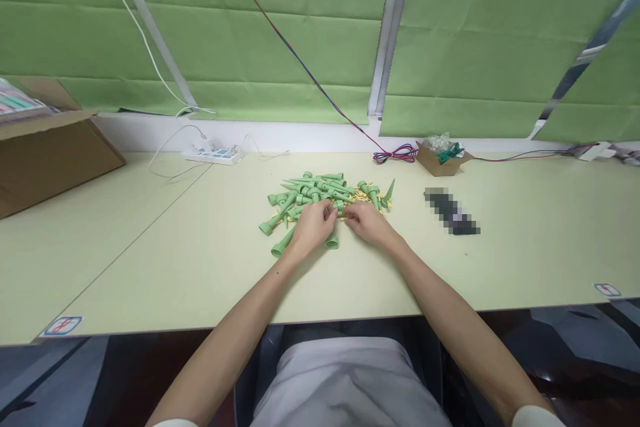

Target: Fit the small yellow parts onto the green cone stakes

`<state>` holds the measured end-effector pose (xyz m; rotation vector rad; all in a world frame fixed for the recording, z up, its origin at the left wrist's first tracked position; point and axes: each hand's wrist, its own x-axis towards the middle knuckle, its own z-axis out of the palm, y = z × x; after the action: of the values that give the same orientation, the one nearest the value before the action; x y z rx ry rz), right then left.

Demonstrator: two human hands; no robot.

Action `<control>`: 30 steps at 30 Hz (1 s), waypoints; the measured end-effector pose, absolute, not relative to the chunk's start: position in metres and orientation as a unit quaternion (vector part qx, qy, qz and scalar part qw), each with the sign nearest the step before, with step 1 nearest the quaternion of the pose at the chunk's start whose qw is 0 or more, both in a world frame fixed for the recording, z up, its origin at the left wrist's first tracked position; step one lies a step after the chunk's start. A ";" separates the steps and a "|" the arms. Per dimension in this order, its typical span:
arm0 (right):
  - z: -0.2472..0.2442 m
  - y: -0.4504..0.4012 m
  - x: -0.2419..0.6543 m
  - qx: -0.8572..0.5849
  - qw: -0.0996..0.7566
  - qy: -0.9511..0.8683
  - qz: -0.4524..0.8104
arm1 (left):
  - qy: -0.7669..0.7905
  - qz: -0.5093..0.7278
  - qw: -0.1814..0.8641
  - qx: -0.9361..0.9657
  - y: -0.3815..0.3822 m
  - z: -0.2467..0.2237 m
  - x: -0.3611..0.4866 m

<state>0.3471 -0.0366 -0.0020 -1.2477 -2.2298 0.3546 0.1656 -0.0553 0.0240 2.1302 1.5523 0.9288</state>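
Note:
A heap of green plastic plant-watering spikes (313,190), hollow cones with a wide cap end, lies on the table in front of me. Small yellow plastic pieces (361,193) are mixed in, mostly on the heap's right side. At the near edge of the heap, my left hand (315,223) is closed, its thumb and fingers pinched together. My right hand (369,221) is closed too, its fingertips curled close to the left ones. What the fingertips hold is too small and hidden to make out. One spike (332,241) shows just beside my left hand, cap end toward me.
On the pale table (200,267) stand a large cardboard box (55,160) at left, a white power strip (215,153) and a small open carton (440,159) at the back. A coiled red-blue wire (397,155) lies beside the carton. A blurred dark object (453,212) lies at right.

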 end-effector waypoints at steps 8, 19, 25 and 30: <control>-0.002 -0.037 0.345 -0.465 0.265 -0.834 0.138 | 0.541 0.331 0.168 0.755 -0.054 0.021 0.166; -0.007 -0.035 0.343 -0.466 0.270 -0.830 0.146 | 0.539 0.327 0.163 0.759 -0.054 0.021 0.165; -0.001 -0.039 0.341 -0.454 0.342 -0.808 0.155 | 0.537 0.331 0.164 0.758 -0.053 0.021 0.165; 0.006 -0.041 0.340 -0.451 0.448 -0.736 0.232 | 0.523 0.327 0.172 0.768 -0.055 0.023 0.166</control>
<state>0.3397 -0.0409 0.0061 -1.1173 -1.8206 0.5749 0.1662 -0.0546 0.0231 2.1789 1.4857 0.9281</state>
